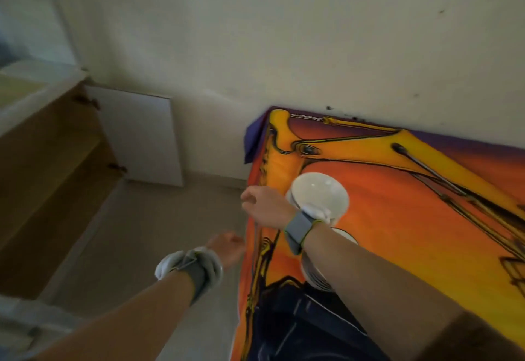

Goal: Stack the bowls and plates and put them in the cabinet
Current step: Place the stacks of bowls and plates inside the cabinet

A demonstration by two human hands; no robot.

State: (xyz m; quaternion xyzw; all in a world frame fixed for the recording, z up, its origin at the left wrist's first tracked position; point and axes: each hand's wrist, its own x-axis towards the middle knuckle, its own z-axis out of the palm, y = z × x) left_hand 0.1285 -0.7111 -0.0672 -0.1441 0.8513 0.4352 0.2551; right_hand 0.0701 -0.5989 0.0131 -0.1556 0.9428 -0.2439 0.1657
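A white bowl (315,190) sits upright on the orange tablecloth near the table's left edge. Just nearer me lies more white crockery (314,274), mostly hidden under my right forearm; I cannot tell whether it is bowls or plates. My right hand (260,204) hovers over the table's left edge beside the bowl, fingers curled into a loose fist, holding nothing I can see. My left hand (227,247) is lower and to the left, off the table over the floor, fingers curled too. Both wrists carry grey straps with white devices. The picture is motion-blurred.
A low cabinet (54,167) with wooden shelves stands open at the left, its white door (142,139) swung back against the wall. Tiled floor (159,213) lies between cabinet and table. The table (412,218) stands against the back wall.
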